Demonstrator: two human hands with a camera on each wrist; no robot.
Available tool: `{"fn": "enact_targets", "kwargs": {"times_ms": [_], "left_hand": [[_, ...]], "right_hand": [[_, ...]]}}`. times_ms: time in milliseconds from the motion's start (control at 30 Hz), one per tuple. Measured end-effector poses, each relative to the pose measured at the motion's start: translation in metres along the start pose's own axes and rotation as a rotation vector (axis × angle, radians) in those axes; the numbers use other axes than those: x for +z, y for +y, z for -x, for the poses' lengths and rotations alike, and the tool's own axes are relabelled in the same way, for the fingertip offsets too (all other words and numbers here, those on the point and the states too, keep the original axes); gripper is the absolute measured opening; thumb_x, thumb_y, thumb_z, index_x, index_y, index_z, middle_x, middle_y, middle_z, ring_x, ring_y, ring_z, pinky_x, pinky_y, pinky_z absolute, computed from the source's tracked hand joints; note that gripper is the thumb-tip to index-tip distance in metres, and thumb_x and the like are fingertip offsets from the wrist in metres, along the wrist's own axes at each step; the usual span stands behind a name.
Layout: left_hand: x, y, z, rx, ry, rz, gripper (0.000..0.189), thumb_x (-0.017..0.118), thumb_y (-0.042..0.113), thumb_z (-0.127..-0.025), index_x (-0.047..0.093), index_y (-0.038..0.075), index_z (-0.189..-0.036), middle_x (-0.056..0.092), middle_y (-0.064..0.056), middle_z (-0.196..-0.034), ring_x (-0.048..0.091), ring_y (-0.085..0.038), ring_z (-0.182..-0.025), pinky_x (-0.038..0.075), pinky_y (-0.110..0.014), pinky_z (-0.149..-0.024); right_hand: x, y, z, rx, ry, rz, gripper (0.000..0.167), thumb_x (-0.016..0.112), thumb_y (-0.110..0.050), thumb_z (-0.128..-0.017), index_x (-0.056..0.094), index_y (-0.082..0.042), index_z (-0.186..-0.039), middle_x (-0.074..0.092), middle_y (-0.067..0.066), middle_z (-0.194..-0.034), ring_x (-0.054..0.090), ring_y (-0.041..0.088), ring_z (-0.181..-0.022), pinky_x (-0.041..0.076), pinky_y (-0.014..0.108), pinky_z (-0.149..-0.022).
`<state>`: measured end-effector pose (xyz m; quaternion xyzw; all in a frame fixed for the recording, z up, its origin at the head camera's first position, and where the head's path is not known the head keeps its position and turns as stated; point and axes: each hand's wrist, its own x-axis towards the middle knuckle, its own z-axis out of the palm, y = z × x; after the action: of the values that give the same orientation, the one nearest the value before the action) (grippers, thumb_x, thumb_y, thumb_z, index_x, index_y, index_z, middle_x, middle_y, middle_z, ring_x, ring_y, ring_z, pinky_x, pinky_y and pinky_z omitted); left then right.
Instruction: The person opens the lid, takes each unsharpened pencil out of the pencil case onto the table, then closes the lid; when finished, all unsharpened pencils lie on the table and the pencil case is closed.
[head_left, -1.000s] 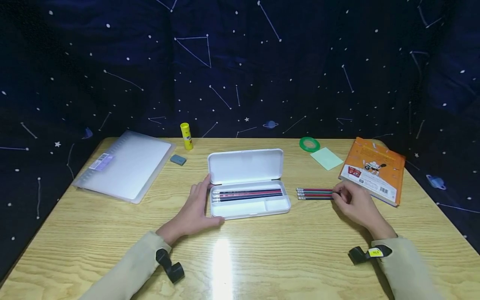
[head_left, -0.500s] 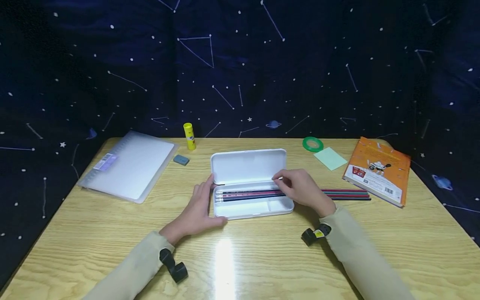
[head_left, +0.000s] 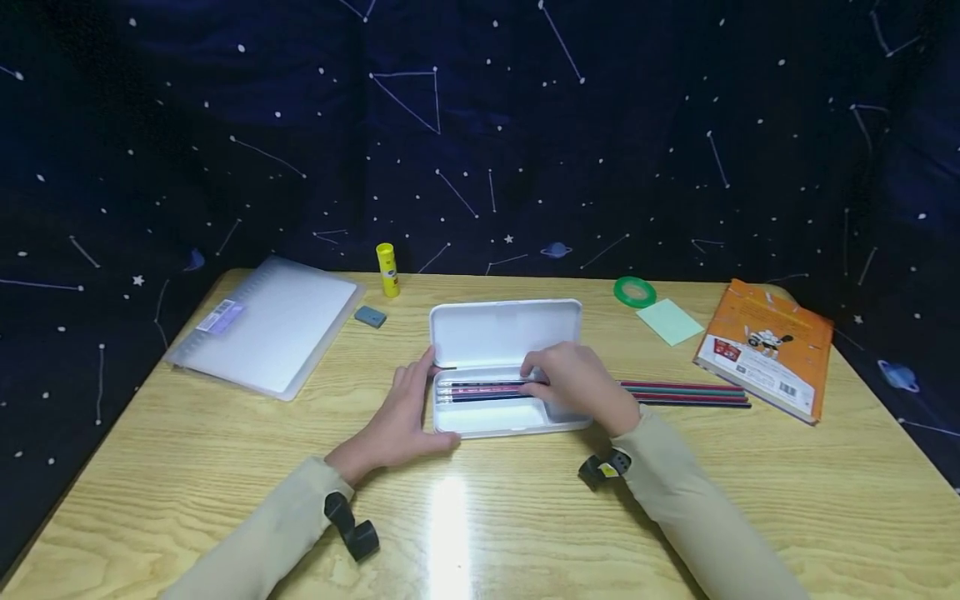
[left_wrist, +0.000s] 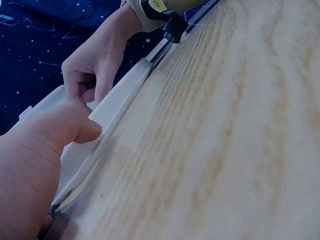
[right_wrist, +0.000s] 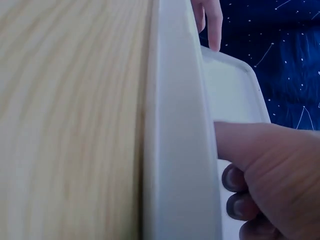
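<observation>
A white pencil case lies on the table with its lid raised. My left hand grips its left end, thumb at the front edge and fingers by the hinge corner. In the left wrist view the thumb bends over the front wall. Several pencils, dark and red, lie in the long back compartment. My right hand reaches into the case, thumb and forefinger down at these pencils. Its fingertips are hidden behind the wall in the wrist views, and I cannot tell whether they pinch a pencil.
Several red, green and dark pencils lie side by side right of the case, partly behind the right hand. Behind stand a glue stick, eraser, green tape roll and sticky notes. A clear folder and orange book flank them.
My right hand has left the pencils on the table, moved left over the case and come down at the pencils inside. My left hand stays at the case's left end. The view shifts slightly.
</observation>
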<state>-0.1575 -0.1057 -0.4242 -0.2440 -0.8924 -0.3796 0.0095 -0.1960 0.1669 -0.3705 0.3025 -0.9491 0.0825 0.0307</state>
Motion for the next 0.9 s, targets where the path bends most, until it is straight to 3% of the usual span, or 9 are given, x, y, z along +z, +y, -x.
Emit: {"fn": "enact_targets", "kwargs": {"times_ms": [200, 367, 533, 700, 900], "left_hand": [[-0.0001, 0.0008, -0.0002, -0.003, -0.005, 0.007, 0.122, 0.081, 0.038, -0.065, 0.006, 0.005, -0.154, 0.043, -0.01, -0.138, 0.034, -0.023, -0.12, 0.037, -0.044, -0.104], [-0.0002, 0.0002, -0.0001, -0.008, -0.006, -0.007, 0.122, 0.081, 0.039, -0.065, 0.005, 0.005, -0.154, 0.042, -0.01, -0.139, 0.034, -0.023, -0.121, 0.036, -0.044, -0.105], [-0.0025, -0.0001, 0.0008, -0.011, -0.005, -0.008, 0.122, 0.081, 0.04, -0.065, 0.005, 0.005, -0.154, 0.041, -0.011, -0.139, 0.034, -0.023, -0.122, 0.036, -0.044, -0.105], [-0.0039, 0.0002, 0.0017, -0.02, -0.006, 0.003, 0.122, 0.08, 0.039, -0.065, 0.004, 0.005, -0.154, 0.041, -0.011, -0.139, 0.033, -0.023, -0.121, 0.037, -0.044, -0.103], [-0.0025, 0.0006, 0.0003, -0.013, -0.017, 0.015, 0.122, 0.08, 0.038, -0.065, 0.004, 0.005, -0.154, 0.041, -0.011, -0.14, 0.033, -0.024, -0.12, 0.037, -0.044, -0.103]], "right_hand": [[0.0037, -0.0018, -0.0041, 0.029, -0.087, -0.08, 0.025, 0.069, -0.035, -0.087, 0.077, -0.014, -0.098, 0.075, -0.001, -0.089, 0.065, 0.01, -0.077, 0.052, 0.032, -0.073], [0.0037, -0.0027, -0.0059, 0.043, -0.111, -0.153, 0.018, 0.07, -0.03, -0.087, 0.075, -0.013, -0.09, 0.072, -0.002, -0.08, 0.056, 0.009, -0.068, 0.048, 0.029, -0.068], [0.0052, -0.0053, -0.0082, 0.033, -0.12, -0.121, 0.017, 0.068, -0.028, -0.089, 0.073, -0.013, -0.092, 0.068, -0.003, -0.075, 0.05, 0.008, -0.063, 0.042, 0.026, -0.064], [0.006, -0.0088, -0.008, -0.003, -0.081, -0.056, 0.016, 0.066, -0.025, -0.091, 0.075, -0.012, -0.096, 0.072, 0.0, -0.081, 0.052, 0.007, -0.063, 0.045, 0.025, -0.066], [0.0036, -0.0077, 0.001, 0.012, -0.022, -0.036, 0.016, 0.067, -0.024, -0.09, 0.072, -0.01, -0.095, 0.064, -0.003, -0.067, 0.046, 0.008, -0.057, 0.039, 0.022, -0.057]]}}
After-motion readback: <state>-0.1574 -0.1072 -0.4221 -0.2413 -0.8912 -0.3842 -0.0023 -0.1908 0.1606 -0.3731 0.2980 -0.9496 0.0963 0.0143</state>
